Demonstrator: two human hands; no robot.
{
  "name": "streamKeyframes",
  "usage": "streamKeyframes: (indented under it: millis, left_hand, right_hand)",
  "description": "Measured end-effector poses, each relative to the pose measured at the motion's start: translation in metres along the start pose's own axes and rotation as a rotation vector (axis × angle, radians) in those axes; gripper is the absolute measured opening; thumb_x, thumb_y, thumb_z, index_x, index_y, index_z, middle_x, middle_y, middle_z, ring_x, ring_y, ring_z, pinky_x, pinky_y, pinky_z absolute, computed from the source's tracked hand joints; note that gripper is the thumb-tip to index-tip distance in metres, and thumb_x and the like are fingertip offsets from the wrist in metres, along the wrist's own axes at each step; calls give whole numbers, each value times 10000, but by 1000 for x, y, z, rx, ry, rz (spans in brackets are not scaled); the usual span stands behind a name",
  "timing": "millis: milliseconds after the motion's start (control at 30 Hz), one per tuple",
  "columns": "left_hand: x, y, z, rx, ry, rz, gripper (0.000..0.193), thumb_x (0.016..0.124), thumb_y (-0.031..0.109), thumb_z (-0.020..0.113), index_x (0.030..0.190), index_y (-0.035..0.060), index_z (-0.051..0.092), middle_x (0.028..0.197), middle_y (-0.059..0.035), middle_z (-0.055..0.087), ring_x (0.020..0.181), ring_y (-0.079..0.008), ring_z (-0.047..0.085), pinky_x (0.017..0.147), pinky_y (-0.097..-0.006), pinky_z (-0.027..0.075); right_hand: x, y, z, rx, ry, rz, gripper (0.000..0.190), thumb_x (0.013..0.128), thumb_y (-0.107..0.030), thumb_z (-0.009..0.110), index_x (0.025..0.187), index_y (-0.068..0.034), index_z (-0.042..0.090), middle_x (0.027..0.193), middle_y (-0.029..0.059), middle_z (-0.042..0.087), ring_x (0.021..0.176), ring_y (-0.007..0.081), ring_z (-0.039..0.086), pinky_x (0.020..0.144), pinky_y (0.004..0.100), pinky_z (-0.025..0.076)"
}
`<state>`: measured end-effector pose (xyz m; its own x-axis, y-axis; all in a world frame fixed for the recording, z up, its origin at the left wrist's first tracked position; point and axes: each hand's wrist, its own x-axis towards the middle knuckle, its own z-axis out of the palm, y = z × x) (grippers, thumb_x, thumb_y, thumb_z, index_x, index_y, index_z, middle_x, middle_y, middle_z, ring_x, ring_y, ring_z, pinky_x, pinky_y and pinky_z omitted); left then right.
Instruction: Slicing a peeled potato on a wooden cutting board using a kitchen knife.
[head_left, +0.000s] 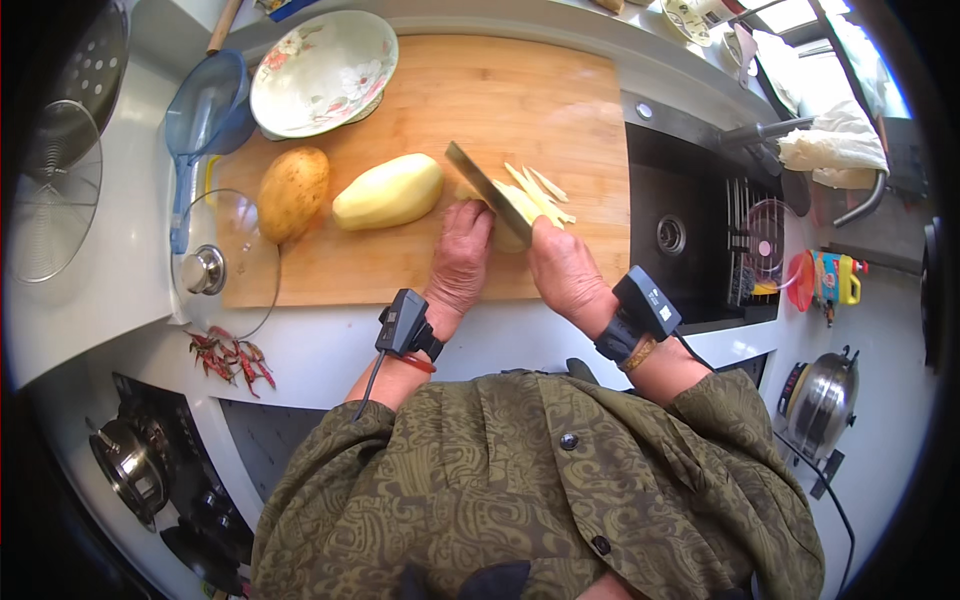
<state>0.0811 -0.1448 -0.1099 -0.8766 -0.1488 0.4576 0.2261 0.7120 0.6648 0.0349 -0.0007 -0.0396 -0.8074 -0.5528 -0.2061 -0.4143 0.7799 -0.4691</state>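
My right hand (564, 268) grips a kitchen knife (486, 191), its broad blade slanting up and left over the wooden cutting board (480, 90). Beside the blade, the bent fingers of my left hand (459, 251) press on potato slices (466, 192), which they largely cover. Right of the knife lie thin potato strips (534, 193), some partly behind the blade. A peeled potato (390, 192) rests left of my left hand. Farther left is an unpeeled potato (294, 193). A floral bowl (322, 75) stands tilted at the board's far left corner.
A glass lid (244, 281) overlaps the board's near left corner, with dried red chilies (232, 358) close by. A blue strainer or ladle (206, 105) lies at the left. On the right is a dark sink (664, 187) with a faucet (765, 133). A pot (129, 465) sits lower left.
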Motion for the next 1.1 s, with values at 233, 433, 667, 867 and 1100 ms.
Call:
streamKeyframes:
  millis: [233, 433, 667, 867, 1100]
  left_hand:
    - [-1, 1, -2, -1, -6, 14, 289, 709, -107, 601, 987, -30, 581, 1028, -153, 560, 979, -342, 537, 834, -400, 476]
    - [-3, -2, -1, 18, -4, 18, 270, 724, -86, 608, 986, -28, 586, 1073, -160, 564, 1019, -348, 531, 844, -395, 482]
    - [-3, 1, -2, 42, -19, 0, 296, 710, -91, 604, 1000, -32, 591, 1083, -162, 572, 1022, -351, 534, 849, -397, 484]
    - [-5, -3, 0, 54, -29, 34, 310, 705, -108, 593, 1003, -23, 592, 1083, -156, 575, 1014, -343, 539, 846, -392, 486]
    - [-2, -3, 0, 19, -3, -27, 334, 701, -119, 577, 1018, -15, 595, 1088, -143, 576, 1024, -338, 531, 848, -390, 486]
  right_hand:
    - [-4, 11, -11, 56, 112, -41, 80, 826, -20, 511, 850, 34, 457, 724, 286, 587, 742, 463, 594, 647, 513, 487]
    - [-16, 5, -23, 15, 20, -39, 63, 815, -1, 496, 839, 40, 454, 714, 288, 585, 717, 464, 590, 646, 518, 482]
    - [-22, 4, -27, 59, -40, -27, 63, 796, 18, 490, 848, 47, 469, 713, 289, 585, 718, 467, 589, 645, 516, 482]
    - [-22, 1, -30, 35, -60, -24, 77, 800, 2, 498, 860, 49, 484, 729, 291, 591, 723, 466, 593, 648, 517, 483]
    - [-11, -1, -32, 9, -116, -69, 70, 810, -8, 495, 845, 52, 491, 755, 303, 590, 756, 479, 590, 667, 525, 484]
